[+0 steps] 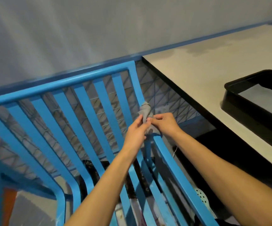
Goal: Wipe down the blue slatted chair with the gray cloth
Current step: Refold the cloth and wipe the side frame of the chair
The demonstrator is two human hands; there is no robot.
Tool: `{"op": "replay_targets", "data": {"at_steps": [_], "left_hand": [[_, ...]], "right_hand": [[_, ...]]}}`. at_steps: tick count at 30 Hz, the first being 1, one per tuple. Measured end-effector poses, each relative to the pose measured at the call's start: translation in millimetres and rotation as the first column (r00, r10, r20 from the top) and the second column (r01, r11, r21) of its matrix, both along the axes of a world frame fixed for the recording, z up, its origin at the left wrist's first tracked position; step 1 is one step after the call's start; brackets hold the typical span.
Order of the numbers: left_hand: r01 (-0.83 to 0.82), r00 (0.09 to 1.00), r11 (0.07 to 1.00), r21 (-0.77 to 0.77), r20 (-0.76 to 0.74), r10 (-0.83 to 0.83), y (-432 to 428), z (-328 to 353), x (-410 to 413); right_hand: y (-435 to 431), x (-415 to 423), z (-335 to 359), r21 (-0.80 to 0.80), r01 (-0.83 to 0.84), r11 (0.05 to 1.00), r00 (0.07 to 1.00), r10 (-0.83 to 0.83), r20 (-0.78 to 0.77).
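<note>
Both grips are closed on the gray cloth (146, 110) — the left grip (136, 132) pinching one side, the right grip (164, 123) the other. The cloth is bunched against the blue slatted chair (76, 82), where the right upright of its back meets the armrest. The step is judged to be gathering the cloth into a pad. A flat, firm pad should be formed before this corner is rubbed — loose ends could be caught between slats.

Chair (76, 115) left of table (197, 69), tray (230, 95) on table
</note>
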State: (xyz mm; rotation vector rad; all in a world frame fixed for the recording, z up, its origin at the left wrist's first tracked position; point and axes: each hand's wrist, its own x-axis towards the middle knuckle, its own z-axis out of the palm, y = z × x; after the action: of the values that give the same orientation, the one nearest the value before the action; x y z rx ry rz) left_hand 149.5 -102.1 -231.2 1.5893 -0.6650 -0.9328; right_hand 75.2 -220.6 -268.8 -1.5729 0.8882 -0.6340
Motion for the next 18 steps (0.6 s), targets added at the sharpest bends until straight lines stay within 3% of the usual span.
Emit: {"op": "replay_targets", "data": {"at_steps": [6, 12, 18], "left_hand": [[0.041, 0.999, 0.999, 0.018, 0.022, -0.041, 12, -13, 7], [0.130, 0.991, 0.988, 0.079, 0.006, -0.131, 40, -61, -28], [0.147, 0.989, 0.982, 0.116, -0.007, -0.148, 78, -78, -85]], "right_hand": [[17, -19, -12, 0.001, 0.040, 0.999, 0.996, -0.040, 0.077], [58, -79, -33, 0.102, 0.012, 0.995, 0.999, -0.016, 0.035], [92, -128, -33, 0.096, -0.009, 0.995, 0.999, 0.012, -0.037]]}}
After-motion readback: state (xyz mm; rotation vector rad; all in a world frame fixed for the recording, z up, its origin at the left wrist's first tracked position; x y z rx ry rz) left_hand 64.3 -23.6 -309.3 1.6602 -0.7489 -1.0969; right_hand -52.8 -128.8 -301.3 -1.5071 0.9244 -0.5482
